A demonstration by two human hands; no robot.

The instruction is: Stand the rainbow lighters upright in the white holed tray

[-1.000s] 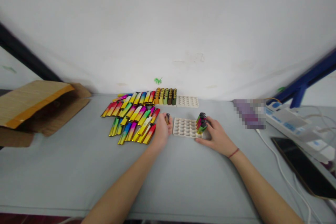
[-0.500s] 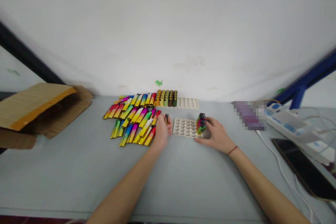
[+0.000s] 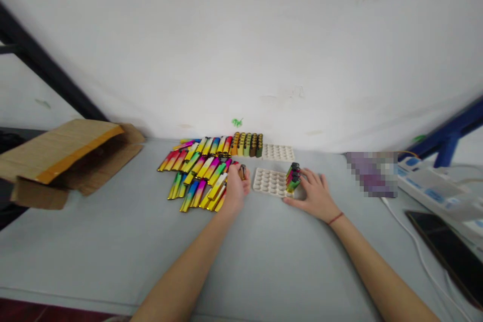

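Observation:
My left hand (image 3: pixel 237 186) is closed around a lighter (image 3: pixel 243 171), whose dark and metallic top shows above the fingers. Close to its right lies a white tray with round holes (image 3: pixel 269 182). Several colourful lighters (image 3: pixel 293 177) stand upright in the right end of that tray. Beside them rests my right hand (image 3: pixel 317 196), its fingers spread around the tray's right end and nothing seen in its grasp. Many shiny rainbow and gold lighters (image 3: pixel 199 168) lie in rows and piles left of my left hand.
Behind, a block of upright lighters (image 3: pixel 247 145) stands beside a second white tray (image 3: pixel 278 152). An open cardboard box (image 3: pixel 79 148) sits at left. At right are a pixelated purple item (image 3: pixel 372 173), a power strip (image 3: pixel 433 186), a black phone (image 3: pixel 449 251) and a white cable (image 3: pixel 411 234).
The view has shifted, so the table's things appear slightly further right. My left hand still holds a lighter, and my right hand stays by the tray's right end.

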